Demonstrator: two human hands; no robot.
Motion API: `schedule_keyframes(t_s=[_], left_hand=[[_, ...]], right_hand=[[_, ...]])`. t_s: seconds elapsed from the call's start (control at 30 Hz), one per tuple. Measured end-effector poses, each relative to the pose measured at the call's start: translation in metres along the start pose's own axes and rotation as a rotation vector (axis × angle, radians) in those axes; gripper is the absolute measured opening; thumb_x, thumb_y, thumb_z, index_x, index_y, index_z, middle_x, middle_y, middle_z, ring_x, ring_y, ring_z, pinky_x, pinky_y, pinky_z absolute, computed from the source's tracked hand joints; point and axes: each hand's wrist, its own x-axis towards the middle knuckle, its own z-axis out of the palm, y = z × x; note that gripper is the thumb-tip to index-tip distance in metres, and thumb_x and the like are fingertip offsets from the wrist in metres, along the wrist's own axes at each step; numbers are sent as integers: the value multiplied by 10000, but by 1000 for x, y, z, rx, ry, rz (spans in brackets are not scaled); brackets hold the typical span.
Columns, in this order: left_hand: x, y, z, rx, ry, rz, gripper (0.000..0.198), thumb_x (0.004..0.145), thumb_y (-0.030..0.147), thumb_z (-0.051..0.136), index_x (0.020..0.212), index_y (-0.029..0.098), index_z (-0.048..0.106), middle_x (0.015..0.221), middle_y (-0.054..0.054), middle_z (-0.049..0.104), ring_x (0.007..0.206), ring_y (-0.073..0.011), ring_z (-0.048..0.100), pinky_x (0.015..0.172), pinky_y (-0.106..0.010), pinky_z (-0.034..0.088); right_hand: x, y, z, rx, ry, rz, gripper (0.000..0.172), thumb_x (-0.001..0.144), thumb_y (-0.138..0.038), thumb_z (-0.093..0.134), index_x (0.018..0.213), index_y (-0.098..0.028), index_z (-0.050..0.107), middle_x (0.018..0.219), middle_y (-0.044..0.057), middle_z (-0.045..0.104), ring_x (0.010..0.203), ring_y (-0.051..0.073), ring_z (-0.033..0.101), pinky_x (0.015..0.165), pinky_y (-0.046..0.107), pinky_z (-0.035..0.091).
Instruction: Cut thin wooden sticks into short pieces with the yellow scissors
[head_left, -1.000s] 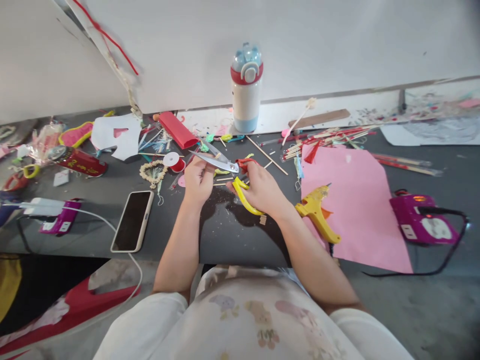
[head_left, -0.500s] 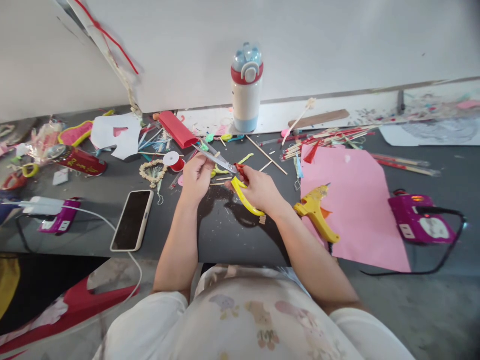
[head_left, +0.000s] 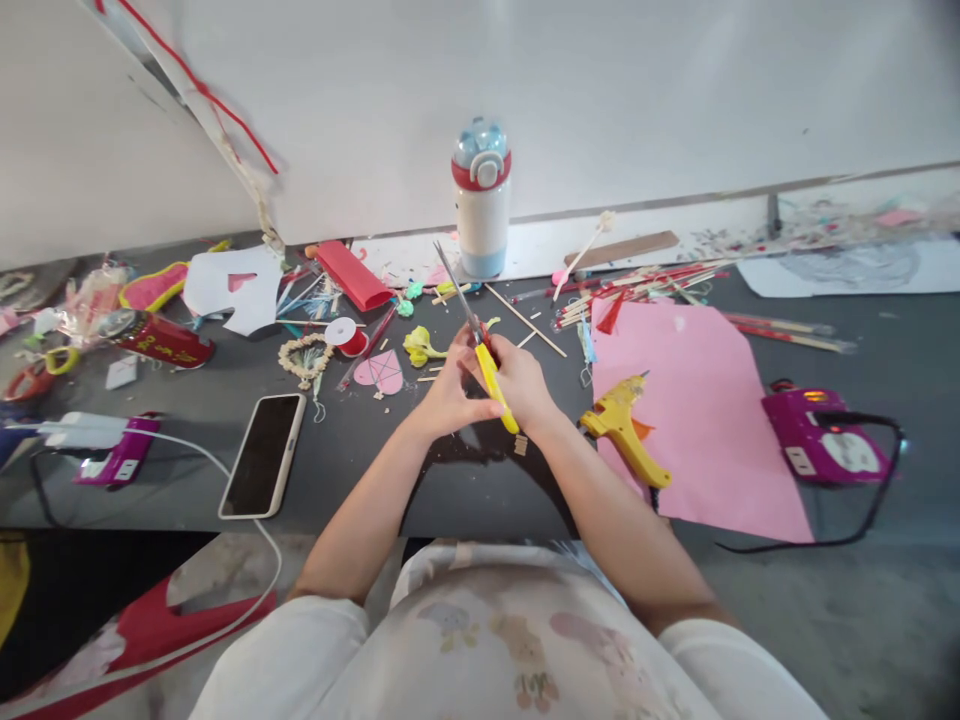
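Scissors (head_left: 469, 318), yellow-handled: held above the table (head_left: 450, 480), in front of the body, between both hands.

- Right hand (head_left: 525, 385): fingers closed round the yellow handle, thumb side towards me. Firm hold, as far as I can see.
- Left hand (head_left: 448, 400): fingers curled and pressed to the handle from the left, touching the right fingers. Whether they grip the handle or pinch some small piece, I cannot tell.
- Blades: shut, tips up and away, towards the bottle (head_left: 481, 200). Nothing visible between them.
- Change: a second ago the blades stood apart and lay nearly level, pointing left, with the left hand out beside them. Since then the left hand has drawn in to the handle and the blades have swung upright and closed. I judge the cutting stroke finished and the tool only being handled or adjusted.
- Uncovered by that move: a pink heart (head_left: 379, 372), flat on the table just left of the hands.
- Near it: a red ribbon spool (head_left: 346, 335).
- Right of the hands: a yellow glue gun (head_left: 626, 440), lying partly on a pink paper sheet (head_left: 697, 400).
- Left, well apart: a phone (head_left: 262, 455), face up.
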Motion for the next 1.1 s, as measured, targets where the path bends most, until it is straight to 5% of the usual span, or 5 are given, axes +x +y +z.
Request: schedule_keyframes(t_s=[0.27,0.4,0.83,1.1], left_hand=[[-3,-3,23,-5,109,35,1062,517,678,698,1370,288,200,1446,-125,236,1352,-329,277,1111,-484,311],[-2,-5,27,-12,147,65,1039,526,671,693,1355,290,195,1431,-122,237,1330,-322,298,1097,-473,328],[-2,-9,25,-8,181,73,1041,524,658,706,1351,265,211,1383,-136,289,1252,-323,389,1050,-481,374],[0,-10,13,89,165,145,1031,541,697,674,1366,285,213,1424,-131,278,1335,-325,307,1075,-481,338]], right_hand=[[-4,-1,9,97,-14,-61,355,825,-515,435,950,-212,570,794,39,656,683,184,601,601,264,378],[-4,-1,9,114,-19,-76,362,829,-525,422,869,-198,573,774,42,646,654,171,586,590,259,376],[-1,6,15,200,-34,-72,393,829,-553,404,864,-202,576,772,36,641,662,169,583,587,260,377],[0,0,0,21,-37,-21,339,815,-523,445,864,-203,545,795,52,655,720,204,606,604,271,372]])
